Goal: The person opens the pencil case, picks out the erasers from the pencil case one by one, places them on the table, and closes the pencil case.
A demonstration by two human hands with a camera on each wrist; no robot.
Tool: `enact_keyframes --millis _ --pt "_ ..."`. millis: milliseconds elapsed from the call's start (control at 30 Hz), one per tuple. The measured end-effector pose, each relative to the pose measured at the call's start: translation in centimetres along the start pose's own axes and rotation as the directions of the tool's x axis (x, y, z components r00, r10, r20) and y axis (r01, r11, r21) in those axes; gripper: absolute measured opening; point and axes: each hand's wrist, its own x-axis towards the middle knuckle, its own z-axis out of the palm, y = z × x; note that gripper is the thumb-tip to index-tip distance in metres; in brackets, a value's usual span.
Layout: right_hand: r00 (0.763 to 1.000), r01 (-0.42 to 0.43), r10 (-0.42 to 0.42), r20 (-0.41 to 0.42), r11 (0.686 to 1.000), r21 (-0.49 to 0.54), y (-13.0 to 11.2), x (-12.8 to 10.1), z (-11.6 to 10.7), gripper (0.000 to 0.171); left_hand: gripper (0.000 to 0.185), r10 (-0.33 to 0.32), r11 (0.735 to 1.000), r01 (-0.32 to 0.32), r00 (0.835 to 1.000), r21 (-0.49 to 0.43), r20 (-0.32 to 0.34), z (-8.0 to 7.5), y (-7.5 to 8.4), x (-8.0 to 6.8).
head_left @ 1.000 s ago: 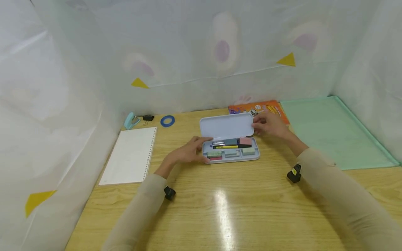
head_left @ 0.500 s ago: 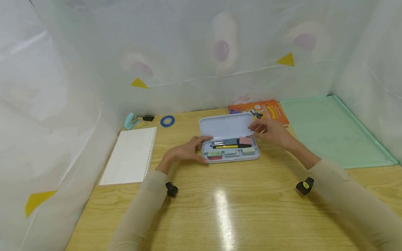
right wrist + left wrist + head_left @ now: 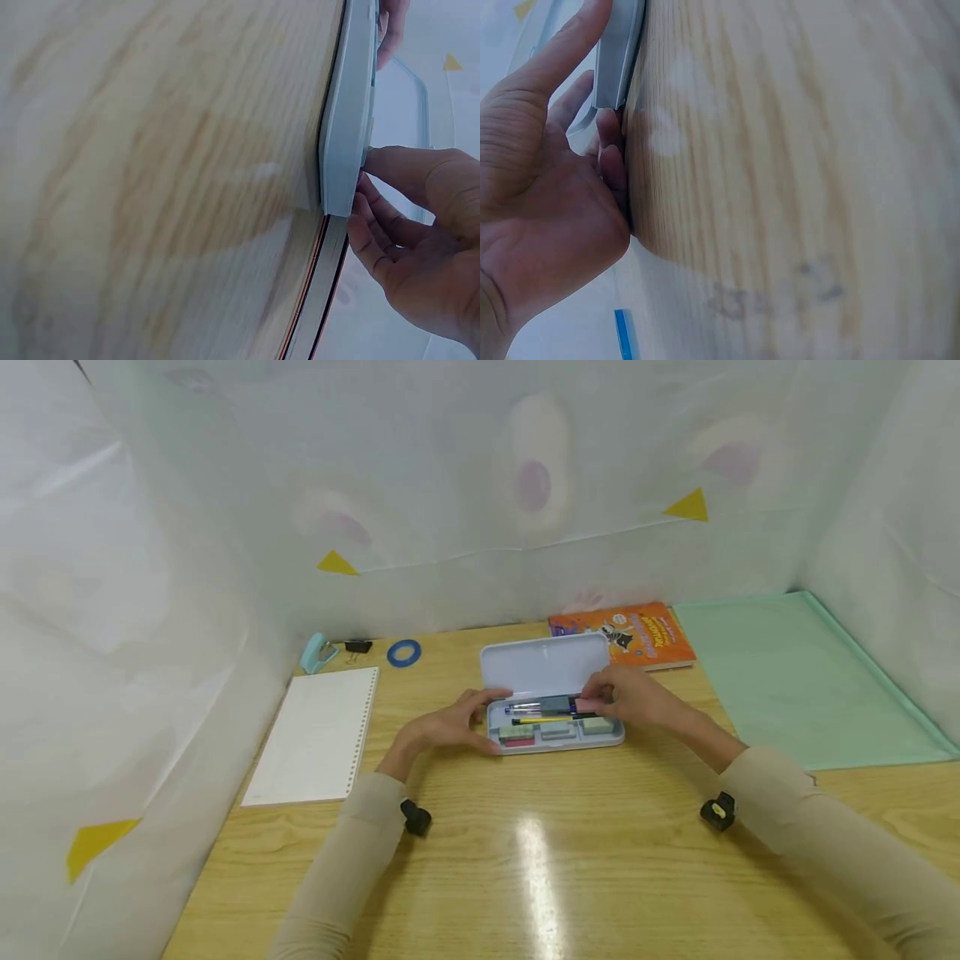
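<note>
While the wooden bench (image 3: 570, 860) fills most of the head view, a pale blue case (image 3: 555, 702) lies open near its middle, lid (image 3: 542, 664) tilted up at the back. Its tray holds pens (image 3: 536, 714) in the long slot and small blocks, green and red, in the front slots. Left hand (image 3: 450, 727) rests at the case's left end, thumb along its edge, fingers loosely bent against the bench. Right hand (image 3: 626, 697) reaches over the tray's right end, fingertips seemingly pinching a pink eraser (image 3: 588, 704), though the grip is partly hidden.
</note>
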Motion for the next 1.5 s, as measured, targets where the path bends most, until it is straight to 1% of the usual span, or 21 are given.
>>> enact_keyframes --millis 67,167,367,500,600,700,800,933,1033,1233,1400,1500 --pt "1.000 -0.008 0.008 0.010 1.000 0.010 -0.1 0.1 -0.1 0.022 0.094 -0.003 1.000 0.003 1.000 -0.020 0.000 0.0 -0.1 0.1" --pt "0.999 -0.031 0.030 0.018 0.998 0.052 -0.3 -0.1 -0.5 0.022 0.094 -0.002 1.000 0.002 1.000 -0.022 -0.001 -0.1 -0.2 0.1" --pt "0.999 -0.051 0.052 -0.003 0.988 0.145 0.5 -1.1 -2.2 0.026 0.095 0.004 1.000 -0.004 1.000 -0.007 0.000 -0.2 -0.3 0.2" --pt "0.994 -0.084 0.094 -0.052 0.981 0.176 1.5 -1.7 -3.5 0.027 0.095 0.009 1.000 -0.009 1.000 -0.004 -0.002 0.0 -0.3 0.1" --pt "0.981 -0.129 0.156 -0.114 0.968 0.214 2.4 -2.2 -4.2 0.026 0.094 0.011 1.000 -0.011 1.000 -0.008 -0.006 0.2 -0.2 -0.1" --pt "0.967 -0.168 0.208 -0.149 0.955 0.243 3.4 -2.6 -4.4 0.025 0.093 0.009 1.000 -0.009 1.000 -0.011 -0.008 0.3 -0.2 -0.1" --pt "0.955 -0.211 0.253 -0.154 0.946 0.244 4.3 -2.9 -4.5 0.029 0.093 0.007 1.000 -0.007 1.000 -0.007 -0.009 0.3 -0.3 -0.1" --pt "0.938 -0.281 0.319 -0.138 0.930 0.238 5.0 -3.1 -4.5 0.036 0.093 0.011 1.000 -0.011 1.000 -0.005 -0.014 0.3 -0.2 0.0" --pt "0.930 -0.316 0.348 -0.118 0.921 0.230 5.3 -3.3 -4.5 0.039 0.093 0.018 1.000 -0.018 1.000 -0.008 -0.016 0.3 -0.2 0.1" --pt "0.934 -0.323 0.349 -0.076 0.916 0.240 5.4 -3.6 -4.3 0.038 0.094 0.015 1.000 -0.015 1.000 -0.003 -0.009 0.2 -0.1 0.1" --pt "0.938 -0.311 0.336 -0.083 0.924 0.222 5.6 -3.9 -4.3 0.040 0.094 0.015 1.000 -0.015 1.000 -0.010 -0.009 0.0 0.0 0.1" --pt "0.940 -0.314 0.334 -0.074 0.927 0.205 5.6 -4.2 -4.4 0.040 0.094 0.013 1.000 -0.013 1.000 -0.014 -0.006 0.0 0.0 0.1"
